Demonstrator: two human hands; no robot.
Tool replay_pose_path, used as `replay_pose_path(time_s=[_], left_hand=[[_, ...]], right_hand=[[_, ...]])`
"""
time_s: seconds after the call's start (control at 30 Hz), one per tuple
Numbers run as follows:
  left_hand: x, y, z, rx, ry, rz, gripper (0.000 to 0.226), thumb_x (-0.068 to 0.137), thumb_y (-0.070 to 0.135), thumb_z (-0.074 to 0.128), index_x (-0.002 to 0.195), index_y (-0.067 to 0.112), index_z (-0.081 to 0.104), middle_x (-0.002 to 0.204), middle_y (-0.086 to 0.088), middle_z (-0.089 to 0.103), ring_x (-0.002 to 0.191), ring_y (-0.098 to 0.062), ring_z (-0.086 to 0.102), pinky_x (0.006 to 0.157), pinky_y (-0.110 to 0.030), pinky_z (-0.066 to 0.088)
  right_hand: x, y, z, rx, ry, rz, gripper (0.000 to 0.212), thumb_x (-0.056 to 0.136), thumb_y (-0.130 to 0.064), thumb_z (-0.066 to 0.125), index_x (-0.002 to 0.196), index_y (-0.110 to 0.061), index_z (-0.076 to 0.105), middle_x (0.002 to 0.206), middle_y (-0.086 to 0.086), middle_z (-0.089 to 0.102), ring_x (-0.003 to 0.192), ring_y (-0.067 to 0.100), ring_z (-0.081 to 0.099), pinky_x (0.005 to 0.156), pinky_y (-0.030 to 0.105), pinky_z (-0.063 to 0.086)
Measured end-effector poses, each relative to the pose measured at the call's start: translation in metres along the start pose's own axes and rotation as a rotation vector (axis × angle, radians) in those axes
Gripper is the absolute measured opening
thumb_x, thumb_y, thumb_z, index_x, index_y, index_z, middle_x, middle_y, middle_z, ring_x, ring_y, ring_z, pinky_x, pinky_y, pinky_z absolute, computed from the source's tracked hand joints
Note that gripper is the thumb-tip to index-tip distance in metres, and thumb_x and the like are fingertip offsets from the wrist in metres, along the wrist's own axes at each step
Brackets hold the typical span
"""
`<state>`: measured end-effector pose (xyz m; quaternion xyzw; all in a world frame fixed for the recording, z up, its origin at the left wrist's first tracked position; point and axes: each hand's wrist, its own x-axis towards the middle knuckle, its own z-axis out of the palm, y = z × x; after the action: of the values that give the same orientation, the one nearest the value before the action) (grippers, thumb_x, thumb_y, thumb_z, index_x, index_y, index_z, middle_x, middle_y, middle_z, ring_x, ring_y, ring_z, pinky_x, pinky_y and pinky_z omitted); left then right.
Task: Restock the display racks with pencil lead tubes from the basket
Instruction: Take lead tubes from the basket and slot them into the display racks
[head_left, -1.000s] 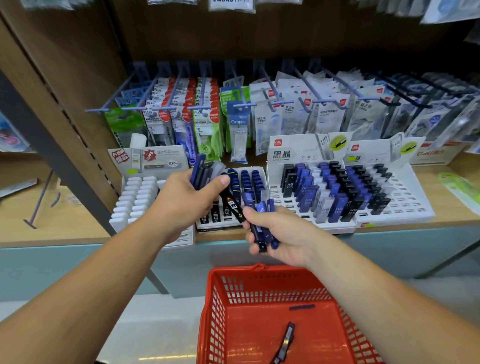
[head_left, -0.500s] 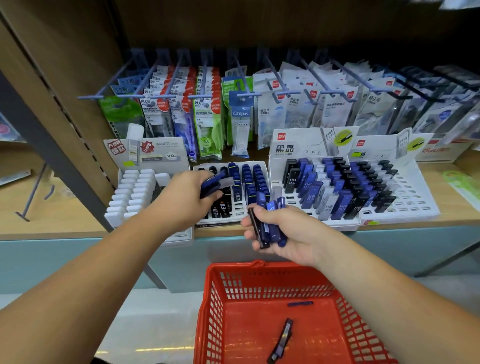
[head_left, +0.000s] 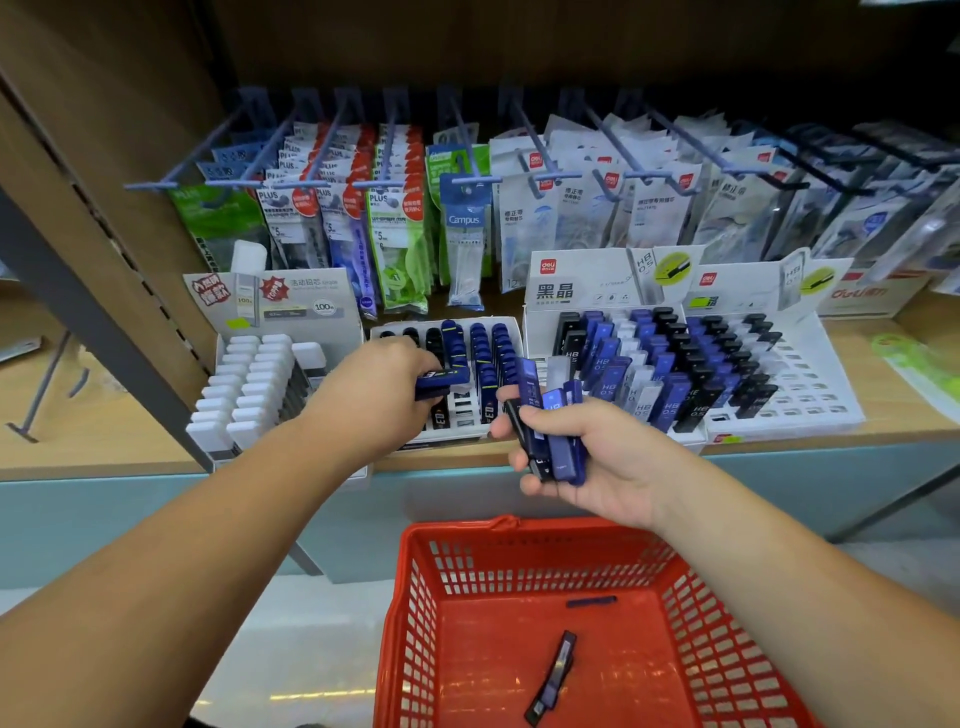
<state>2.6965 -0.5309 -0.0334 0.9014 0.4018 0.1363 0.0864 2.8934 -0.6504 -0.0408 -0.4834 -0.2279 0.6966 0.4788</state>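
My left hand (head_left: 376, 397) grips dark blue pencil lead tubes (head_left: 441, 382) and holds them flat just above the middle display rack (head_left: 511, 332), over its front left slots. My right hand (head_left: 582, 457) is closed around a bunch of several blue and black lead tubes (head_left: 550, 426) in front of the shelf edge, above the red basket (head_left: 519, 540). On the basket floor lie two loose tubes: one dark tube (head_left: 556, 675) near the middle and a blue one (head_left: 591, 601) farther back.
A white rack of white-capped tubes (head_left: 249, 389) stands to the left. Two white racks with HB 0.5 tubes (head_left: 649, 364) stand to the right, the far right rack (head_left: 810, 395) partly unfilled. Hanging packets on hooks (head_left: 467, 208) fill the back. A grey upright post (head_left: 104, 332) runs at left.
My left hand has moved down and forward with its tubes, from chest height to just over the middle rack. My right hand has stayed in place with its bunch.
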Motion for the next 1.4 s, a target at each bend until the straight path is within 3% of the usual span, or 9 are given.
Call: replay_pose_path(time_s=[0.2,0.3,0.5,0.63,0.8,1.0,1.07,1.27,1.4], left_hand=[[-0.006,0.029,-0.005,-0.464,0.187,-0.225,0.031,0.097,0.036,0.069,0.076,0.015,0.059,0.058,0.005,0.046,0.052,-0.013,0.042,0.051,-0.028,0.034],[-0.008,0.053,-0.001,-0.945,0.037,-0.399,0.046,0.100,0.047,0.062,0.077,0.008,0.054,0.052,-0.008,0.047,0.045,-0.023,0.047,0.041,-0.027,0.032],[-0.001,0.068,0.011,-1.210,-0.103,-0.417,0.051,0.096,0.047,0.070,0.102,-0.002,0.060,0.060,-0.004,0.035,0.050,-0.019,0.028,0.053,-0.038,0.019],[0.000,0.078,0.013,-1.165,-0.108,-0.345,0.039,0.091,0.045,0.076,0.070,0.018,0.056,0.056,-0.007,0.031,0.047,-0.017,0.025,0.050,-0.034,0.019],[0.005,0.080,0.016,-0.867,-0.007,-0.128,0.041,0.088,0.030,0.081,0.081,-0.007,0.066,0.062,-0.011,0.051,0.055,-0.007,0.044,0.053,-0.016,0.040],[0.002,0.083,0.018,-0.940,-0.299,-0.057,0.028,0.078,0.036,0.086,0.077,0.010,0.077,0.074,-0.001,0.071,0.069,-0.008,0.055,0.069,-0.030,0.057],[0.003,0.078,0.018,-0.894,-0.392,-0.014,0.048,0.071,0.044,0.091,0.090,0.002,0.077,0.082,-0.015,0.072,0.078,-0.013,0.058,0.077,-0.039,0.053],[0.002,0.080,0.011,-0.866,-0.484,0.024,0.018,0.081,0.016,0.087,0.098,0.014,0.081,0.094,-0.003,0.081,0.086,-0.010,0.072,0.089,-0.035,0.061],[0.001,0.076,0.008,-0.900,-0.502,0.010,0.010,0.084,0.013,0.085,0.082,0.014,0.075,0.076,-0.003,0.073,0.064,-0.012,0.062,0.059,-0.026,0.053]], right_hand=[[-0.012,-0.003,-0.011,-0.045,-0.076,-0.021,0.024,0.104,-0.005,0.050,0.122,-0.004,0.065,0.122,0.014,0.073,0.086,0.026,0.072,0.068,0.042,0.061],[-0.019,-0.003,-0.014,-0.067,-0.100,-0.029,0.027,0.104,-0.014,0.052,0.129,-0.016,0.063,0.121,0.013,0.074,0.090,0.030,0.074,0.062,0.042,0.061],[-0.030,-0.005,-0.027,-0.162,-0.143,-0.015,0.037,0.098,-0.017,0.058,0.134,-0.009,0.057,0.104,0.017,0.073,0.075,0.029,0.070,0.054,0.039,0.059],[-0.039,-0.009,-0.035,-0.234,-0.243,0.106,0.038,0.099,-0.022,0.058,0.134,-0.008,0.056,0.096,0.016,0.068,0.074,0.030,0.066,0.069,0.056,0.062],[-0.039,-0.004,-0.044,-0.288,-0.407,0.219,0.024,0.103,-0.020,0.059,0.125,-0.012,0.061,0.087,0.013,0.059,0.061,0.023,0.054,0.090,0.067,0.053],[-0.034,0.003,-0.040,-0.414,-0.354,0.255,0.018,0.098,-0.005,0.054,0.114,-0.014,0.057,0.073,0.005,0.049,0.050,0.013,0.043,0.043,0.023,0.039],[-0.033,0.004,-0.040,-0.419,-0.378,0.294,0.019,0.099,-0.003,0.054,0.113,-0.015,0.057,0.071,0.004,0.047,0.049,0.012,0.045,0.041,0.019,0.035],[-0.034,0.003,-0.041,-0.412,-0.393,0.330,0.030,0.095,-0.003,0.064,0.123,-0.011,0.059,0.067,0.004,0.050,0.056,0.015,0.054,0.037,0.018,0.035],[-0.034,0.000,-0.041,-0.437,-0.368,0.257,0.033,0.088,-0.008,0.071,0.119,-0.011,0.060,0.069,0.003,0.055,0.053,0.013,0.051,0.041,0.023,0.042]])
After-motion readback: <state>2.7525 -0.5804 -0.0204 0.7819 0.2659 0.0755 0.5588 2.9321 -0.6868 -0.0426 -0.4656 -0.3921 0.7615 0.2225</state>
